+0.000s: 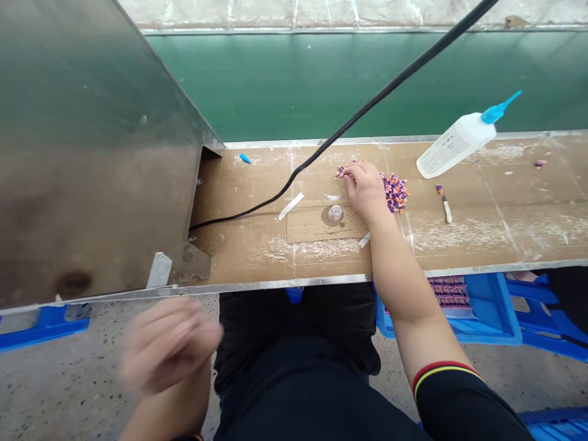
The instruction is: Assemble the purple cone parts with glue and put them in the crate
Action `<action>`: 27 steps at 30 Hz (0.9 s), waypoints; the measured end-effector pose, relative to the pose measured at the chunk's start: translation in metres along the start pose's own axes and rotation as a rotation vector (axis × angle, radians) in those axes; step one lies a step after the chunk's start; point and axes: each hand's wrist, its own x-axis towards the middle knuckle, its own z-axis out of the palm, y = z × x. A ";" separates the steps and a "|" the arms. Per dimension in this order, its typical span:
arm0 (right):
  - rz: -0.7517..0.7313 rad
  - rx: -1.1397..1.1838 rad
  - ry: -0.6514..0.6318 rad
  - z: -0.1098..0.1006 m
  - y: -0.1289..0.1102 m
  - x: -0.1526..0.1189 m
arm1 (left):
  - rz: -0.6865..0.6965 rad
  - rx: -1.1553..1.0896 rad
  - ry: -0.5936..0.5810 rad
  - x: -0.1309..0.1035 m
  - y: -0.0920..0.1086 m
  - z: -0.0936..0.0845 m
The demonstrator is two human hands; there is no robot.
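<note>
My right hand (366, 188) reaches over the cardboard-covered bench, its fingertips down at small purple and orange pieces (341, 171). A larger pile of the same pieces (395, 193) lies just right of that hand. Below its fingers, a small clear round container (335, 213) rests on a flat cardboard piece (303, 228) speckled with dark dots. My left hand (169, 343) is raised in front of the bench edge at the lower left, smeared by motion; whether it holds anything cannot be made out.
A white bottle with a blue nozzle (454, 146) leans at the right, above a small knife (447, 209). A black cable (321, 149) crosses over the bench. A metal housing (92, 153) fills the left. Blue crate (493, 306) sits below the bench edge.
</note>
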 end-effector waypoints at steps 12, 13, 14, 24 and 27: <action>0.009 0.473 -0.101 -0.040 -0.023 -0.026 | -0.020 -0.300 -0.403 -0.046 0.001 0.131; -0.016 0.456 -0.122 -0.042 -0.025 -0.027 | -0.066 -0.313 -0.407 -0.047 -0.001 0.131; -0.042 0.436 -0.142 -0.043 -0.027 -0.027 | -0.102 -0.321 -0.405 -0.048 -0.004 0.131; -0.107 0.285 -0.265 -0.051 -0.027 -0.031 | -0.145 -0.360 -0.406 -0.048 -0.009 0.130; -0.107 0.256 -0.270 -0.049 -0.026 -0.031 | -0.136 -0.377 -0.391 -0.049 -0.009 0.130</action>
